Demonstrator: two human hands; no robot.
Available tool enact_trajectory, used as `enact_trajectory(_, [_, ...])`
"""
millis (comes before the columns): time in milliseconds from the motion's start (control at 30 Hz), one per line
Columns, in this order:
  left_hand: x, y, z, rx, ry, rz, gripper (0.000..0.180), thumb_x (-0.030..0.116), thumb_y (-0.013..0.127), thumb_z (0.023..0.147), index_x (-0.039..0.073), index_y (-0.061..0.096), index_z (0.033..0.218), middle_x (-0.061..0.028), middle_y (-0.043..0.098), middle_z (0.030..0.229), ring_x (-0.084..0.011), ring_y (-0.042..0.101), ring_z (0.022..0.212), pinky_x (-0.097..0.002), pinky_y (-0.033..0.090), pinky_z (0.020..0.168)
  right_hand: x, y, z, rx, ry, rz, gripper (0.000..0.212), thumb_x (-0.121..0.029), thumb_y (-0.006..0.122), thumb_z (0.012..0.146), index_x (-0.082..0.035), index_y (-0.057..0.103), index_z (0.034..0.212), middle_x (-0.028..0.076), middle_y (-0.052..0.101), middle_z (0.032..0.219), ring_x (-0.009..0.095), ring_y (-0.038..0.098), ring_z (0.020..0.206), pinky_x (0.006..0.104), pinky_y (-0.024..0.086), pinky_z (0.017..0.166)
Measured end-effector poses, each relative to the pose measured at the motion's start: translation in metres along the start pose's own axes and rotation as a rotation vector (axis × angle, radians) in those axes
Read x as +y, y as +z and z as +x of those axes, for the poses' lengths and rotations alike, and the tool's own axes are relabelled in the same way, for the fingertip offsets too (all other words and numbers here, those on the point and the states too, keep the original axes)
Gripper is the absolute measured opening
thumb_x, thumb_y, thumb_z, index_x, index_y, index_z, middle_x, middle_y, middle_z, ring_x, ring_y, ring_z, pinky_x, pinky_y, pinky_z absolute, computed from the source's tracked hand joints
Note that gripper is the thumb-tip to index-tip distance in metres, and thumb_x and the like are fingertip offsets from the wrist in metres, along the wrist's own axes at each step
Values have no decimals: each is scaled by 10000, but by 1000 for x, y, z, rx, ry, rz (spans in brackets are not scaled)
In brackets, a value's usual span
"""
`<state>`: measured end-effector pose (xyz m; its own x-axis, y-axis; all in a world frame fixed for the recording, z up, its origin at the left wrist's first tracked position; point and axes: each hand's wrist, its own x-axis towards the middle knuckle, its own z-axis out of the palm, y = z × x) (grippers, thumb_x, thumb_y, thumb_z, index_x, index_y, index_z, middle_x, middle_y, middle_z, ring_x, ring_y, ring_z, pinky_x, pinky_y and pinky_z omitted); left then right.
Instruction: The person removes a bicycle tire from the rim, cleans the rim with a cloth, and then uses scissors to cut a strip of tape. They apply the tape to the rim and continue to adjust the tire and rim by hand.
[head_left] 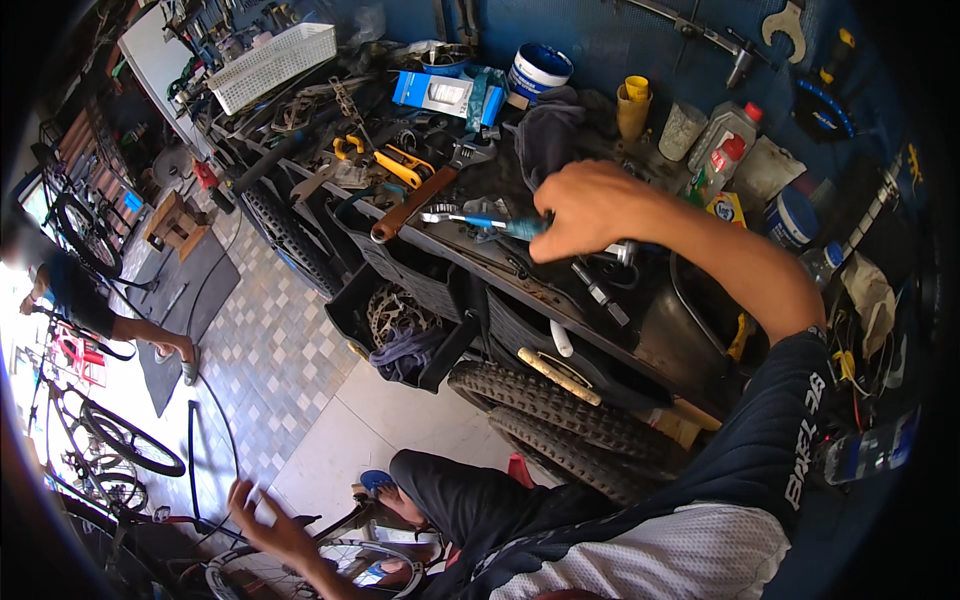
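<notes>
My right hand (590, 208) reaches over the cluttered workbench, its fingers closed round the end of a ratchet wrench (485, 220) with a blue handle. The ratchet's metal head points left, close to a brown-handled adjustable wrench (425, 198) lying on the bench. Below that hand are a metal socket tool (600, 292) and other dark tools, partly hidden. Down at the lower left, my left hand (268, 528) is open, fingers curved and apart, with nothing visible in it. Beneath it, a bicycle wheel (290, 568) shows beside my leg.
An open drawer (400, 330) holding sprockets and a rag juts out from the bench. Thick tyres (570, 425) stand below. A yellow cutter (402, 166), blue box (450, 95), paint tub (540, 70) and bottles (722, 160) crowd the benchtop. Another person (90, 300) is among bicycles at left.
</notes>
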<state>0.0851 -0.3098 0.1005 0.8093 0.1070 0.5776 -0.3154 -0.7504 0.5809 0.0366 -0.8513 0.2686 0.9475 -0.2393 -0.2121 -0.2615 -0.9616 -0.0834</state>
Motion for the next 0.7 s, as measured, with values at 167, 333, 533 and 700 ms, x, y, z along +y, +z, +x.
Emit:
enact_trajectory(167, [166,94,39,-473,432,-456,254,-58,709,860,-2,719,1108,-175,721,1143,-338,686,1111,-403,522,979,37,-30,10,268,0,92,487,-468,700,730,-3,776,853,233,728,778,365,743,779,468,572,714])
enact_trajectory(333, [243,175,88,-614,752,-472,233,84,692,947,30,716,1173,-177,697,1084,-390,688,1010,-423,544,889,86,-16,28,502,90,-114,496,-461,689,767,17,772,873,248,749,855,413,749,841,492,586,781])
enact_trajectory(533, [284,258,125,-770,894,-376,274,108,698,924,61,720,1193,-198,699,1143,-408,664,1114,-497,540,950,100,22,56,371,99,-281,465,-416,725,857,11,757,1036,252,754,907,417,751,924,513,579,854])
enact_trajectory(700, [301,278,129,-929,927,-115,220,129,686,908,56,738,1109,-200,743,1043,-411,709,1038,-513,566,905,66,16,47,380,35,-158,441,-410,740,887,-42,727,1129,210,768,966,398,747,968,511,575,850])
